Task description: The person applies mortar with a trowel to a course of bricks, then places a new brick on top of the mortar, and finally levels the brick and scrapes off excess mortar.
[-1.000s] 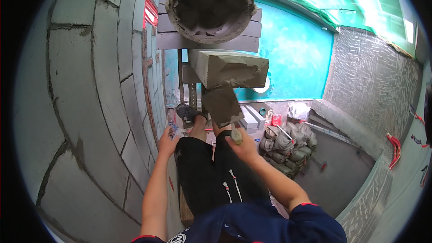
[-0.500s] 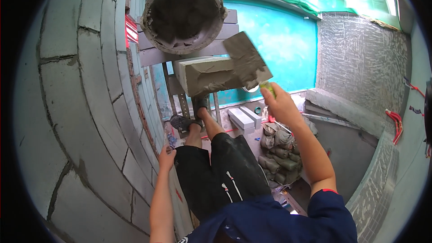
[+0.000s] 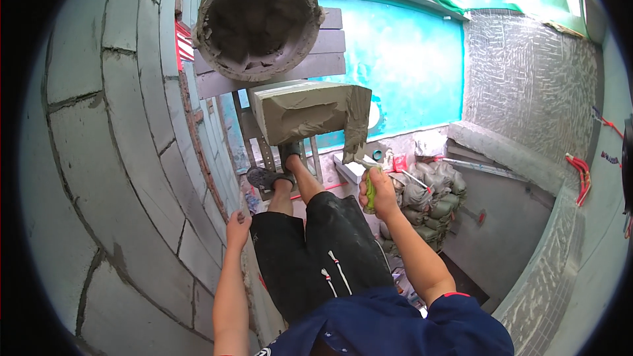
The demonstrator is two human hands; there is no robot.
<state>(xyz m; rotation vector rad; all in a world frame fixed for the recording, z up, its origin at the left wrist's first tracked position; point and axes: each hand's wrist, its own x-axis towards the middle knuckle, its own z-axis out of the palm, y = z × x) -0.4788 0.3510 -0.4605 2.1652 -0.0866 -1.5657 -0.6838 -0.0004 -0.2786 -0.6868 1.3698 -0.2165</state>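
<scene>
My right hand [image 3: 382,192] is wrapped round the green handle of a mortar trowel [image 3: 357,122]. Its mortar-smeared blade stands steeply at the right end of a pale block [image 3: 303,113], seemingly against that end. Wet grey mortar covers the block's near face, with a hollow in the middle. Beyond the block is a bucket [image 3: 257,23] with grey mortar inside and crusted on its rim. Low beside the block wall, my left hand [image 3: 239,229] has its fingers curled; whatever they may hold is hidden.
A wall of large grey blocks [image 3: 86,151] rises close on my left. Grey planks [image 3: 330,41] lie under the bucket. Below, my feet are on a metal-framed support [image 3: 254,148]. Stacked filled bags [image 3: 432,198] lie lower right, near a concrete ledge [image 3: 508,158].
My right hand has come down and left, turning the trowel from lying over the block's right corner to standing steeply at its end. The view has shifted slightly; my left hand stays low.
</scene>
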